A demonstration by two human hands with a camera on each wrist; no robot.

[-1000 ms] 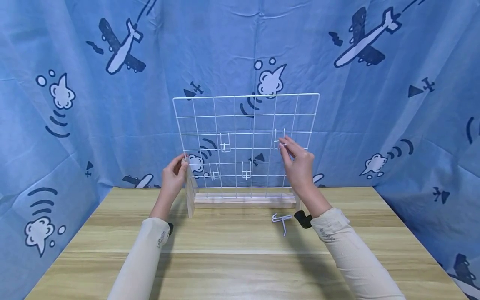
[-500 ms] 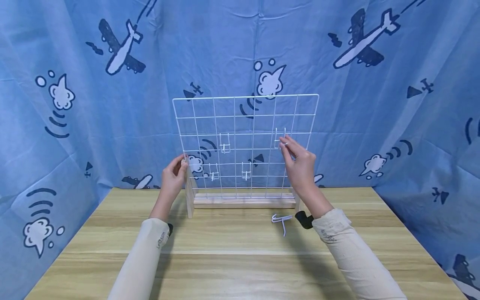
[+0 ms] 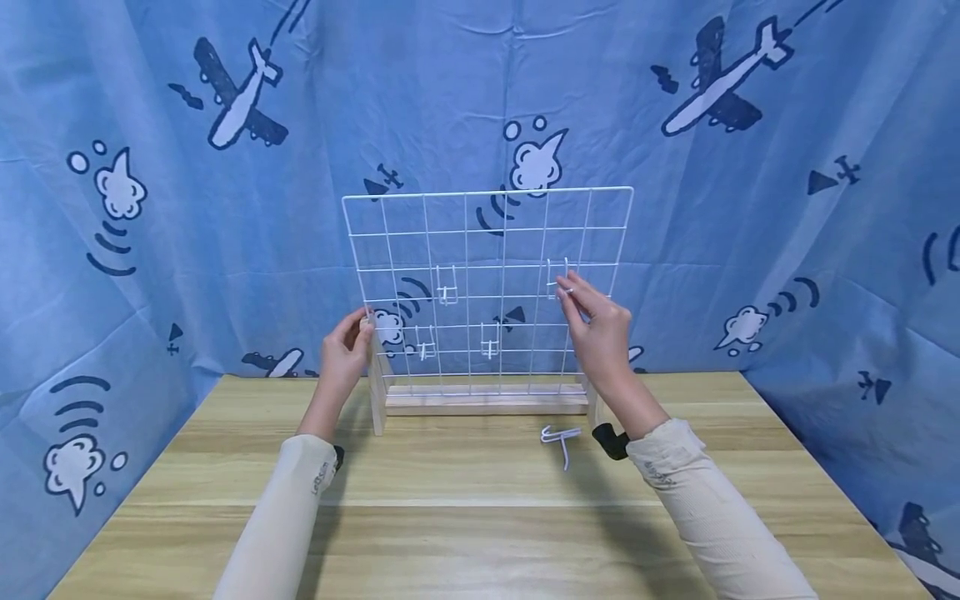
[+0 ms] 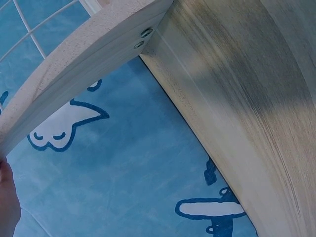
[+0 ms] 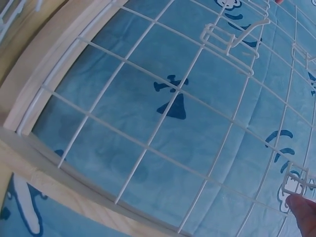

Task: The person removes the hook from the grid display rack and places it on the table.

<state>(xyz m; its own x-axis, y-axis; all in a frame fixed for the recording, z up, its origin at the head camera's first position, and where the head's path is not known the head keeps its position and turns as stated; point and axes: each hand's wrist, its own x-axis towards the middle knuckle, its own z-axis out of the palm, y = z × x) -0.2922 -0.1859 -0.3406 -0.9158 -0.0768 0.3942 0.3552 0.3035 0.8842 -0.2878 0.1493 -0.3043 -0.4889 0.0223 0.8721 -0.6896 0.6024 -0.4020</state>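
Observation:
A white wire grid panel stands upright in a pale wooden stand. My left hand holds the top of the stand's left upright, thumb toward me; only a sliver of it shows in the left wrist view. At the grid's upper right, my right hand pinches a white wire hook between thumb and fingers. That hook is up against the grid wires, partly covered by the fingers; whether it is seated cannot be told. Lower and left, several white hooks hang on the grid.
One loose white hook lies on the wooden table, in front of the stand's right end. Behind the grid hangs a blue curtain printed with planes and clouds, which also closes in both sides.
The head view has shifted very slightly. Both hands keep their holds, and the right hand with its hook stays at nearly the same spot on the grid.

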